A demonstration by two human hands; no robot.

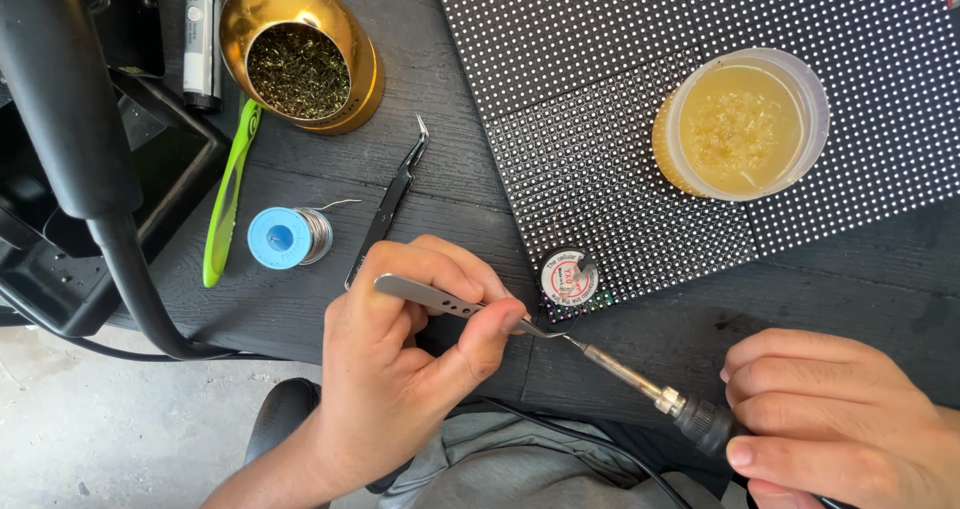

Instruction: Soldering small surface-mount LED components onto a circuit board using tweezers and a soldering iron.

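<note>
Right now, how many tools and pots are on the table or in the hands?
Tweezers: 2 (silver pair, black pair)
Soldering iron: 1
Solder spool: 1
Pots: 2 (gold pot, clear tub)
Total: 6

Two tweezers (pixel 440 301) (pixel 392 204), one soldering iron (pixel 640 381), one solder spool (pixel 288 236).
</note>
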